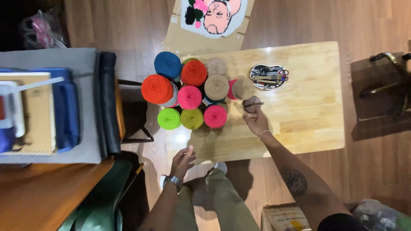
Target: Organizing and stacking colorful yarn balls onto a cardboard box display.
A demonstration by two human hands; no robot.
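Wooden table, clustered yarn cones

brown yarn cone | upright on table, rt of pink cones | thin tool across top

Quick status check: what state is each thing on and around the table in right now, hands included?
Right hand: on the table, holding a thin dark tool at a brown yarn cone.
Left hand: at the near table edge, holding nothing I can see.
Yarn cones: upright, clustered together.
Metal tray: holds scissors and tools.
Tufted rug piece: flat on cardboard.
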